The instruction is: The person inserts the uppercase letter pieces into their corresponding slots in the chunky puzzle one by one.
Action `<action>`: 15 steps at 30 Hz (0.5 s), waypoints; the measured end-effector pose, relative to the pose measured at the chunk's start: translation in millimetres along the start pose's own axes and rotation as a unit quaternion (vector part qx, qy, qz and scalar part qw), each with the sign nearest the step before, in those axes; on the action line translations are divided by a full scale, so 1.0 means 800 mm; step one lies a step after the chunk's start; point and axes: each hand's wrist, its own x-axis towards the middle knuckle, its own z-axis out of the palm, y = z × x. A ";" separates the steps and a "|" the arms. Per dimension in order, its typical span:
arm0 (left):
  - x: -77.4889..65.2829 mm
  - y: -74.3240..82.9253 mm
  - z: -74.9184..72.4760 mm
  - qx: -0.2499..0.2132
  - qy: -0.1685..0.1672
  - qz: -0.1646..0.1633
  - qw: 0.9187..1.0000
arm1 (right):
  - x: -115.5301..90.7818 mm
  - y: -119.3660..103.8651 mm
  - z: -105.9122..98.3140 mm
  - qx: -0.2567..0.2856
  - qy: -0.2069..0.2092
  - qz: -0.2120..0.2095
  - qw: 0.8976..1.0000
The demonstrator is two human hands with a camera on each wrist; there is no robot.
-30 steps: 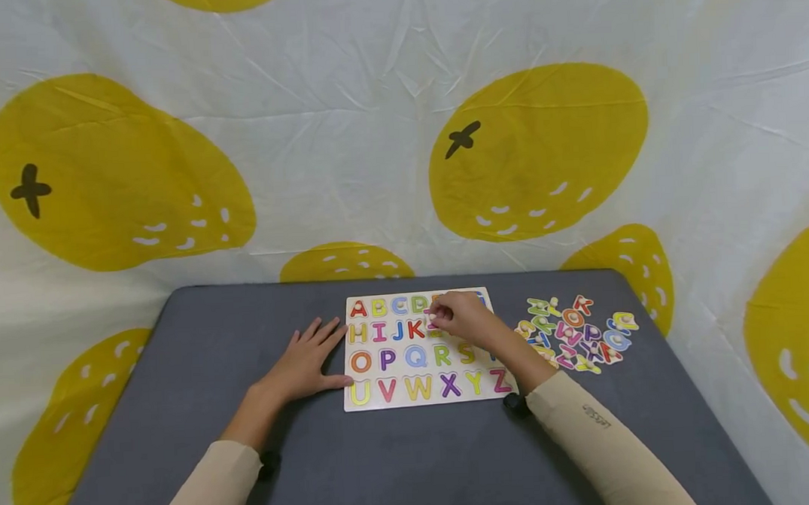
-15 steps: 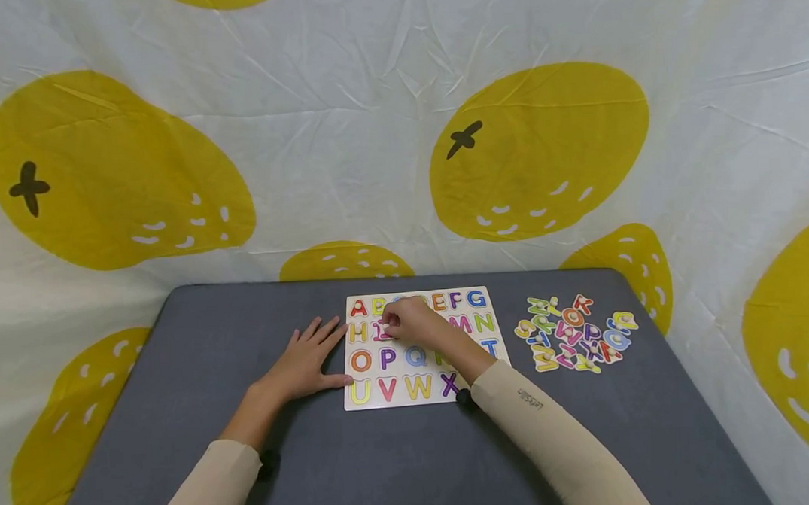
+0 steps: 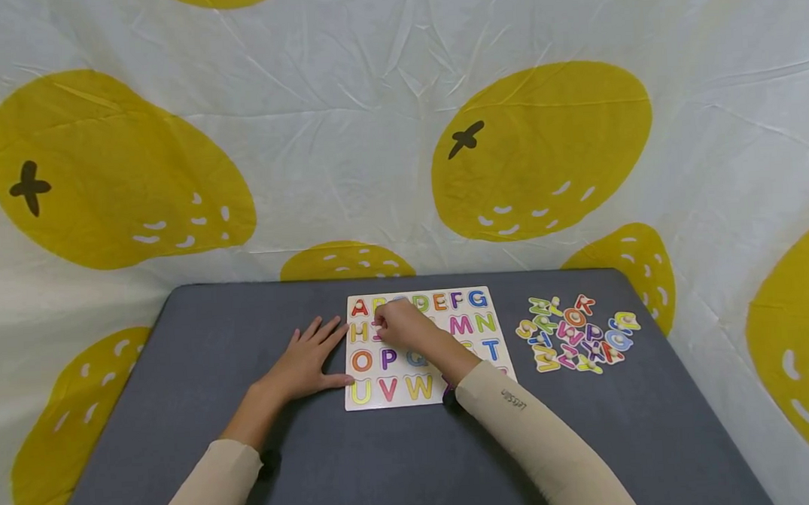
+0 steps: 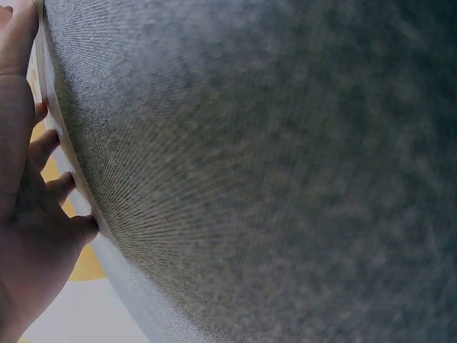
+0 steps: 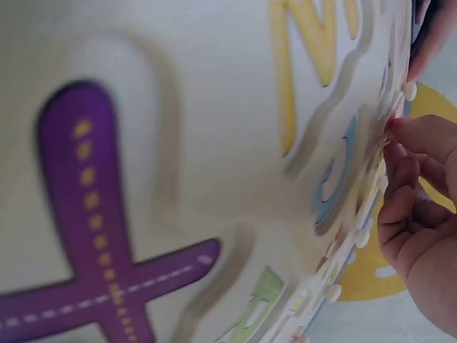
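Note:
A pale alphabet puzzle board (image 3: pixel 399 373) with coloured letters in rows lies on the table. My left hand (image 3: pixel 304 366) rests flat with fingers spread, its fingertips and thumb at the board's left edge. Over the second row, my right hand (image 3: pixel 408 328) pinches a pink letter I piece (image 3: pixel 374 331) between thumb and fingertips at the I place. The hand covers most of the piece and the letters to its right. In the right wrist view, the thumb and fingers meet low at the board's surface, beyond the purple X (image 5: pixel 93 229). Knobbed letter pieces fill the visible top-row places.
Loose letter pieces lie in a pile right of the board, among them an orange O (image 3: pixel 574 318) and a blue Q (image 3: pixel 618 339). The dark grey table (image 3: pixel 387 464) ends at a white curtain (image 3: pixel 346 164) with yellow fruit shapes.
My right hand has moved left along the second row with the pink letter I piece, from near the L place to the I place. The left hand has stayed still.

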 end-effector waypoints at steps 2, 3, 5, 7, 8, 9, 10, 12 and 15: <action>0.000 0.000 0.000 0.001 0.001 0.001 1.000 | 0.000 -0.004 -0.001 -0.012 -0.004 0.003 1.000; -0.001 0.000 0.000 0.002 0.001 0.002 1.000 | 0.000 -0.006 -0.002 -0.016 -0.007 0.006 1.000; -0.001 0.002 -0.001 0.000 0.000 0.003 1.000 | 0.000 -0.008 -0.003 -0.022 -0.012 0.014 1.000; -0.001 0.003 -0.001 -0.001 0.000 0.004 1.000 | -0.001 -0.011 -0.003 -0.024 -0.016 0.021 0.999; -0.001 0.004 -0.002 -0.002 0.001 0.005 1.000 | 0.000 -0.011 -0.004 -0.025 -0.017 0.023 0.999; -0.001 0.005 -0.003 -0.003 0.001 0.005 1.000 | 0.000 -0.011 -0.004 -0.023 -0.019 0.027 0.999; -0.001 0.005 -0.003 -0.004 0.001 0.006 1.000 | 0.000 -0.011 -0.003 -0.022 -0.018 0.026 0.999; -0.001 0.005 -0.003 -0.001 0.003 0.007 1.000 | 0.000 -0.009 -0.003 -0.018 -0.014 0.022 0.999; -0.002 0.004 -0.003 0.004 0.003 0.003 1.000 | 0.001 -0.003 -0.001 0.012 -0.006 0.015 1.000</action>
